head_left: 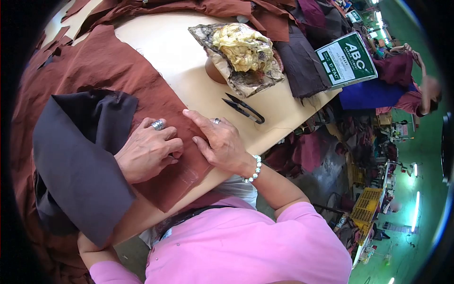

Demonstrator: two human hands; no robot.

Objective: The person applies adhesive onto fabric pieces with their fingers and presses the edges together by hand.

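One rust cloth [149, 92], diagonal lengthwise — pointing bodyward

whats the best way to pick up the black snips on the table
Take the black snips by the arms near the rounded end, probably with the right hand, coming from the near right. They lie on the table with that end towards its near edge, and the pointed blades aim away to the left.

Pink top [255, 241] was worn. Left hand [149, 150] bore broad silver ring [157, 125]; right hand [224, 144], narrower ring [217, 121] and pale beaded bracelet [258, 165].
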